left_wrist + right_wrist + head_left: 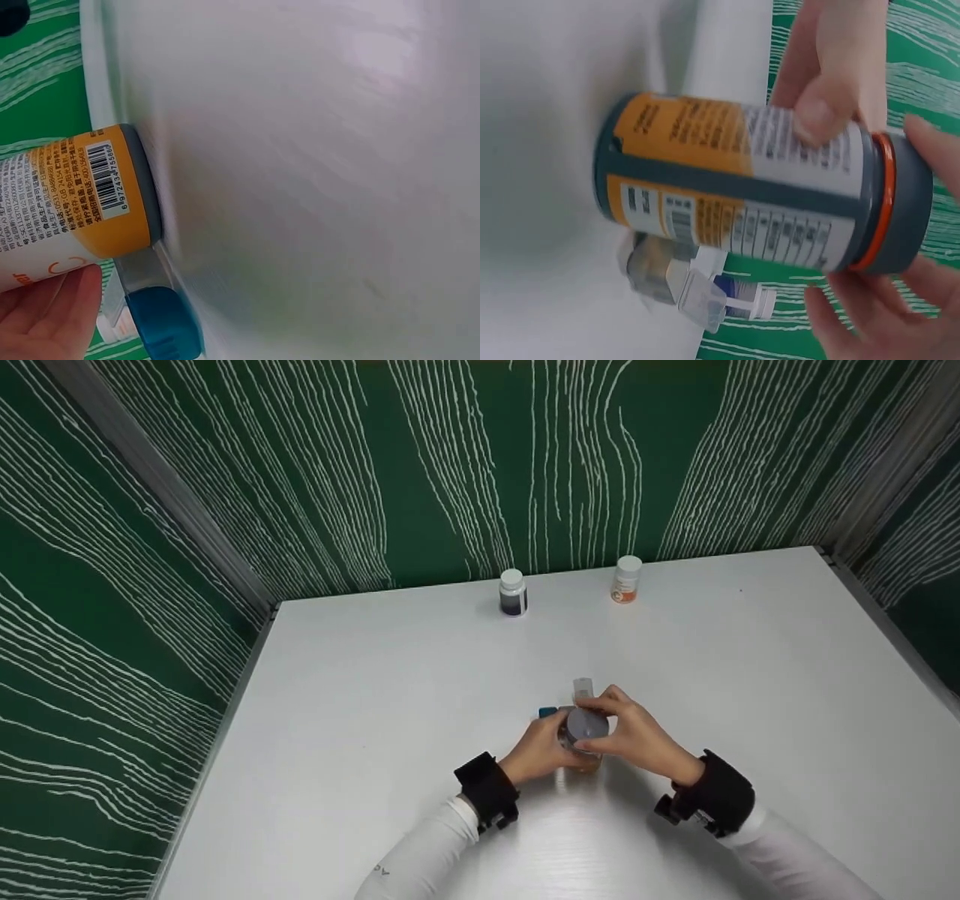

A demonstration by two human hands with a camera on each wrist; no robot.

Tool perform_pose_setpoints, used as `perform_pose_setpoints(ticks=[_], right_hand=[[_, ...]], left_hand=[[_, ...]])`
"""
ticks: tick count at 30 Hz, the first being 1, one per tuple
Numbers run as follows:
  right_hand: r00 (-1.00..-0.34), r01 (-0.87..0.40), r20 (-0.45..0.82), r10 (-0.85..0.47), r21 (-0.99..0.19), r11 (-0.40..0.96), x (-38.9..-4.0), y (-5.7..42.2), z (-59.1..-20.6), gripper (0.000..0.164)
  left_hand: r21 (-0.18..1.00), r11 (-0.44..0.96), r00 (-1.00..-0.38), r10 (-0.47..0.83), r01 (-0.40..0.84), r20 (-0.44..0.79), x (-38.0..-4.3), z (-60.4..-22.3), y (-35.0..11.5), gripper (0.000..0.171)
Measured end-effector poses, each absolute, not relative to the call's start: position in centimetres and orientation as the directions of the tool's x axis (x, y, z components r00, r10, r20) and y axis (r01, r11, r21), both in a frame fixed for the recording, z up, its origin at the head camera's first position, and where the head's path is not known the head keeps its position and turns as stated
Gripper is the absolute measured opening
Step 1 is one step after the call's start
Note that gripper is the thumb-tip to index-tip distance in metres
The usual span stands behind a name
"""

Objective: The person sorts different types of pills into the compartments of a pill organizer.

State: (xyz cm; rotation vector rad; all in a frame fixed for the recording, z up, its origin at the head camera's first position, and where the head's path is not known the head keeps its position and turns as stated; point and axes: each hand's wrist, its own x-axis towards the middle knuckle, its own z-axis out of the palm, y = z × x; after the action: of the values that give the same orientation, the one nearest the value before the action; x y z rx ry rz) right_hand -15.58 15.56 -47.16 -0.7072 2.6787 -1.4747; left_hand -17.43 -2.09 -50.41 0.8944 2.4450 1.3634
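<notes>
A dark grey supplement bottle (735, 180) with an orange and white label stands upright between the hands, its base close to the tabletop. My left hand (538, 751) grips the bottle's body from the left, thumb across the label in the right wrist view. Around the grey cap (587, 724), the fingers and thumb of my right hand (641, 735) pinch from the right. An orange ring shows just under the cap in the right wrist view. Directly behind the bottle lies a small clear plastic box with its lid (583, 688) raised and a blue part (165, 322), partly hidden.
Toward the back edge of the white table (360, 675) stand two capped white bottles: one with a dark purple label (513, 601), another with an orange label (624, 591) farther right. Green panels (435, 472) with white wavy lines rise behind and beside the table.
</notes>
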Motion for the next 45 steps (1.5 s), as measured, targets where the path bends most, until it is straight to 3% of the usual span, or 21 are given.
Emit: perform_pose_setpoints(ticks=[4,8,10,12,14,16,18,22,25,28,34,39,45], right_hand=[[-0.895,-0.442,0.366,-0.254,-0.661,0.607,-14.7,14.0,-47.6,0.050],[-0.781,-0.482,0.587,-0.216,-0.346,0.805,-14.3,12.9,-48.1,0.049],[-0.755,-0.463,0.615,-0.227,-0.256,0.849,-14.3,12.8,-48.1,0.055],[-0.809,-0.457,0.536,-0.241,-0.318,0.831,-14.3,13.1,-47.8,0.063],[-0.883,-0.447,0.373,-0.286,-0.478,0.756,-14.3,13.8,-47.4,0.074],[-0.913,-0.387,0.184,-0.364,-0.671,0.632,-14.6,14.8,-47.0,0.083],[-0.885,-0.307,0.060,-0.462,-0.821,0.482,-15.1,15.8,-46.7,0.083],[-0.783,-0.254,0.054,-0.620,-0.937,0.239,-16.2,17.4,-46.9,0.072],[-0.767,-0.256,0.086,-0.636,-0.950,0.180,-16.6,18.0,-47.2,0.065],[-0.799,-0.259,0.095,-0.594,-0.945,0.198,-16.5,18.0,-47.4,0.064],[-0.900,-0.305,0.151,-0.410,-0.890,0.340,-15.6,16.5,-47.5,0.062],[-0.957,-0.263,0.171,-0.233,-0.850,0.457,-14.6,15.1,-47.7,0.059],[-0.925,-0.344,0.367,-0.097,-0.702,0.623,-13.3,13.4,-48.3,0.051]], left_hand=[[0.794,0.406,-0.789,0.596,0.453,0.145,-17.4,-50.4,-2.2,0.059],[0.763,0.425,-0.786,0.595,0.487,0.171,-17.5,-50.5,-2.2,0.059],[0.768,0.425,-0.787,0.595,0.479,0.162,-17.5,-50.5,-2.1,0.059],[0.783,0.418,-0.792,0.592,0.460,0.149,-17.5,-50.5,-2.0,0.059],[0.799,0.412,-0.797,0.589,0.439,0.134,-17.5,-50.6,-2.0,0.060],[0.806,0.410,-0.800,0.587,0.428,0.126,-17.4,-50.6,-2.0,0.058],[0.810,0.408,-0.803,0.583,0.421,0.124,-17.5,-50.5,-2.0,0.057],[0.832,0.399,-0.814,0.572,0.386,0.103,-17.4,-50.5,-1.9,0.058],[0.849,0.392,-0.819,0.568,0.354,0.080,-17.4,-50.4,-1.9,0.062],[0.851,0.395,-0.819,0.569,0.347,0.070,-17.4,-50.4,-1.8,0.062],[0.833,0.413,-0.818,0.570,0.368,0.079,-17.4,-50.4,-1.8,0.063],[0.816,0.433,-0.821,0.565,0.383,0.085,-17.3,-50.5,-1.8,0.062],[0.787,0.446,-0.814,0.569,0.427,0.119,-17.3,-50.7,-1.9,0.060]])
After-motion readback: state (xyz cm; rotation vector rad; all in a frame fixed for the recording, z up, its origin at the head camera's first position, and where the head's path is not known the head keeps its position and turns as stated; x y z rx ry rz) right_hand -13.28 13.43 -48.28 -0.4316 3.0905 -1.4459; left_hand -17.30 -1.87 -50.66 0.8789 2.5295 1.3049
